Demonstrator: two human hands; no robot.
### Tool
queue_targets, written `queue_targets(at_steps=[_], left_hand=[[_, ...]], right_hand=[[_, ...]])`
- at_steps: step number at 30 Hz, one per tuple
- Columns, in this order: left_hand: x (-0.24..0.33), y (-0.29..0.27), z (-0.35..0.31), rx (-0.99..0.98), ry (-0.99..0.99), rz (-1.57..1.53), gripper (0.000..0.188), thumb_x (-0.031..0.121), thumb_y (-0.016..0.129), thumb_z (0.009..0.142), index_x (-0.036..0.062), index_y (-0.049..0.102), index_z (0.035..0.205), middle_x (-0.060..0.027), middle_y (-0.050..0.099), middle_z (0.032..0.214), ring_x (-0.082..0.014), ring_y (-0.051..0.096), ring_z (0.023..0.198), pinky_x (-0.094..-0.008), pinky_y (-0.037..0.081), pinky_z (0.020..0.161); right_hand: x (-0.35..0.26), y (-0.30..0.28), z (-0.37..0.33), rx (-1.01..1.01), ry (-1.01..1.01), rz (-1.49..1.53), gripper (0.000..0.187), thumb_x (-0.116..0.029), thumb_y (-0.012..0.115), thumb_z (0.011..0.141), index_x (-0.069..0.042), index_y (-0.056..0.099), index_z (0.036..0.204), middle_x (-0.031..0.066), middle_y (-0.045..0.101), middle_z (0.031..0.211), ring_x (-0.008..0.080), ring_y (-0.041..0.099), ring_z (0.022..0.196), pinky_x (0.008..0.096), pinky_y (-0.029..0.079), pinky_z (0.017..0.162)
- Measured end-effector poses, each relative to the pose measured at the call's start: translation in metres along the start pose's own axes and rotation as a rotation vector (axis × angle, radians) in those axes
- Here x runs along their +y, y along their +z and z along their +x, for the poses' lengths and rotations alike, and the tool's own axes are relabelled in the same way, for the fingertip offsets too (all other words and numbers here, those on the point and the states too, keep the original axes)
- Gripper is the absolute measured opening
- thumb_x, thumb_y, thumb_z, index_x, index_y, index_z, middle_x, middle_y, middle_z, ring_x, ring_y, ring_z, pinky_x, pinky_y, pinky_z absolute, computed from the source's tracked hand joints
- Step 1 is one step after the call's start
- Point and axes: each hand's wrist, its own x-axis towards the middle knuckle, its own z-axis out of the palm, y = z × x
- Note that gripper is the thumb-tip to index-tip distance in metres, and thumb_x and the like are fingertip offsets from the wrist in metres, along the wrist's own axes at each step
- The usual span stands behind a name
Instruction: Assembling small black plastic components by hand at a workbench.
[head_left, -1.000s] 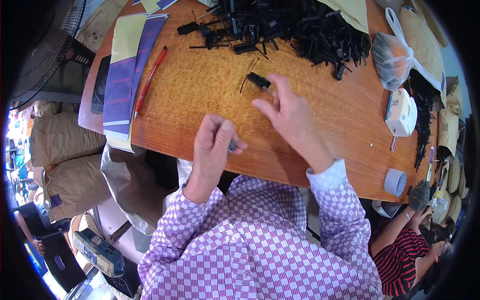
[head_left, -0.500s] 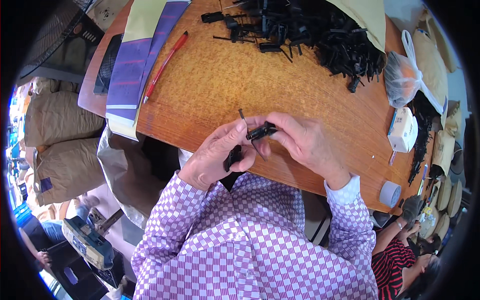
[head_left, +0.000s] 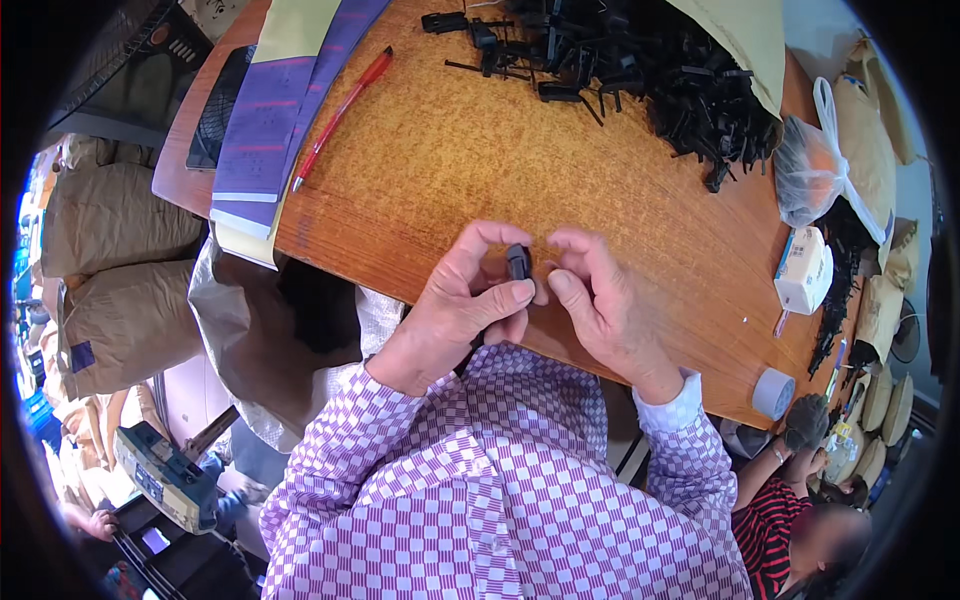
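Observation:
Over the near table edge, my left hand [head_left: 465, 300] pinches a small black plastic part [head_left: 518, 262] upright between thumb and fingers. Close beside it on the right is my right hand [head_left: 605, 310], thumb and index finger apart, with nothing seen between them. Whether its lower fingertips touch the part I cannot tell. A heap of similar black plastic parts [head_left: 640, 60], many with thin stems, lies at the table's far side.
On the wooden table [head_left: 430, 170] lie a red pen [head_left: 345, 115], purple printed sheets [head_left: 262, 130], a tissue pack [head_left: 805, 270] and a tape roll [head_left: 773, 393]. An open white sack [head_left: 222, 310] hangs at the left edge. A co-worker in a striped shirt [head_left: 770, 530] sits at right.
My right hand has let go of a black part and drawn slightly away. The thin strip and second black part seen in my left hand no longer show; one part stands upright there.

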Motion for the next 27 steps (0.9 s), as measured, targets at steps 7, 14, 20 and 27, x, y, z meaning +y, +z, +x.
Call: queue_targets(at_steps=[7,14,20,27], left_hand=[[-0.011,0.005,0.008,0.090,0.251,0.478,0.032,-0.004,0.056,0.088,0.0082,0.037,0.111,-0.0019,0.049,0.082,-0.0066,0.052,0.064,-0.0199,0.044,0.053],[-0.020,0.010,0.015,0.087,0.356,0.796,0.033,-0.009,0.053,0.087,0.0076,0.035,0.110,-0.0017,0.047,0.083,-0.0057,0.051,0.066,-0.0195,0.044,0.054],[-0.023,0.014,0.020,0.120,0.347,0.858,0.036,-0.008,0.058,0.082,0.0041,0.037,0.108,-0.0116,0.056,0.081,-0.0192,0.063,0.076,-0.0302,0.049,0.065],[-0.021,0.025,0.022,0.151,0.422,1.100,0.036,-0.007,0.059,0.081,0.0042,0.037,0.109,-0.0149,0.055,0.078,-0.0274,0.063,0.070,-0.0341,0.048,0.059]], right_hand=[[0.000,0.011,-0.004,0.009,0.119,0.166,0.020,-0.018,0.047,0.098,0.000,0.052,0.104,0.0098,0.056,0.082,0.0153,0.054,0.074,0.0279,0.043,0.064],[0.005,0.013,-0.006,0.073,0.044,0.234,0.012,-0.010,0.051,0.094,0.000,0.053,0.099,0.0198,0.057,0.070,0.0311,0.060,0.061,0.0364,0.043,0.053],[0.021,0.016,-0.012,0.139,-0.025,0.246,0.011,-0.008,0.052,0.092,0.001,0.052,0.099,0.0218,0.057,0.069,0.0353,0.060,0.061,0.0378,0.043,0.052],[0.021,0.013,-0.014,0.118,0.054,0.253,0.009,-0.007,0.052,0.092,-0.001,0.052,0.099,0.0208,0.057,0.069,0.0356,0.061,0.061,0.0376,0.043,0.051]])
